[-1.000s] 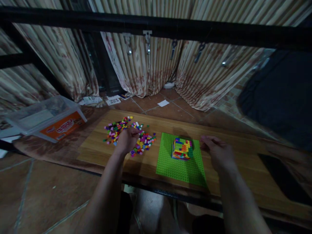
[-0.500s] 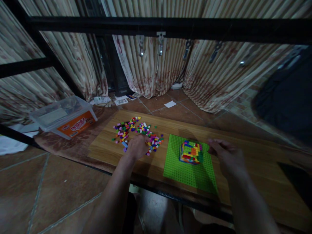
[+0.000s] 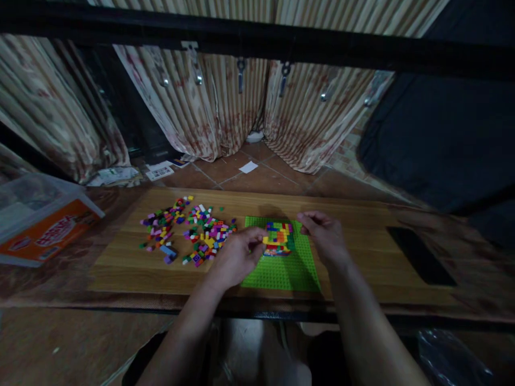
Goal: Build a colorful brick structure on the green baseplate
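A small block build (image 3: 278,236) of red, yellow, orange, blue and green toy bricks sits on a green studded baseplate (image 3: 281,273). My left hand (image 3: 237,257) is at the build's left side, thumb and forefinger pinched on what looks like a small yellow brick (image 3: 265,240) against the build's edge. Just off the plate's right edge, my right hand (image 3: 325,236) is closed with its fingertips together; whatever may be in them is hidden. Loose bricks (image 3: 209,233) in many colours lie spread to the left of the plate.
The wooden board (image 3: 129,262) rests on a brown-covered table. At the left stands a clear plastic box (image 3: 52,225) with an orange label. A black flat object (image 3: 420,256) lies at the right. Beyond are striped curtains (image 3: 225,107) and a dark metal bar (image 3: 257,40).
My left hand has gone from the loose brick pile to the left side of the build. My right hand stays closed beside the plate. The view has turned right.
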Tool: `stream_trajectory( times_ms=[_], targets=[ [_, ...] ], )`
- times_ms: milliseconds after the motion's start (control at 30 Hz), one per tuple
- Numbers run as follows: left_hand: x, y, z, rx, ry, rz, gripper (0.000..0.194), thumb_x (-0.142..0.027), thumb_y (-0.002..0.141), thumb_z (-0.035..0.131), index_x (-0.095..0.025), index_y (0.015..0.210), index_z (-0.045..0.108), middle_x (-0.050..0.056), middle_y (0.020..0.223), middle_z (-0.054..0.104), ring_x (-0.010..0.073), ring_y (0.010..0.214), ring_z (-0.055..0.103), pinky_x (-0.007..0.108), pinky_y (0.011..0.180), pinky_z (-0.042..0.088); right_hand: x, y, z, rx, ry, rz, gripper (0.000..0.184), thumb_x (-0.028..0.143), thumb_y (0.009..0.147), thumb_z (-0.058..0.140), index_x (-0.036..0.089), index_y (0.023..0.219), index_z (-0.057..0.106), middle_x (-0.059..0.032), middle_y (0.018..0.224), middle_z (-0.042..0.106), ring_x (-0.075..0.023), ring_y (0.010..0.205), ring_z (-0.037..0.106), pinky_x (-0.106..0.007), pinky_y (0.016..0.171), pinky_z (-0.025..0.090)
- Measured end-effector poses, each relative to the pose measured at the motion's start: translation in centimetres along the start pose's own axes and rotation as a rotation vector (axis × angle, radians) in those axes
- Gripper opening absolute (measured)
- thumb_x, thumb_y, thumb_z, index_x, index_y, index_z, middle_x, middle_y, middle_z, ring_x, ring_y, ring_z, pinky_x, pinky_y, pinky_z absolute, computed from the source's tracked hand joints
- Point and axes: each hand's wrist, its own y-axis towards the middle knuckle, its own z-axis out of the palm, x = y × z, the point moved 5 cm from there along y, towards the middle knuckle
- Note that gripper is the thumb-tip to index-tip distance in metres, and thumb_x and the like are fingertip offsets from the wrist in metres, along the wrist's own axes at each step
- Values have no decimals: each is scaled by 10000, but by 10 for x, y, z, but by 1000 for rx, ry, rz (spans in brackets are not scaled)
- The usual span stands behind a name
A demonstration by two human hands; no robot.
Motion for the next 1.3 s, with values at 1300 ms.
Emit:
stream_trajectory(
  times_ms=[1300],
  targets=[
    [-14, 9, 25, -29, 402, 38, 163, -285, 920, 479, -190, 888, 608, 35, 890, 660, 153, 771, 612, 256, 692, 438, 20, -28, 5, 648, -196, -411, 170, 292, 760, 723, 247, 925, 725, -46, 1044, 623, -191, 996, 606, -363, 908, 456]
  ],
)
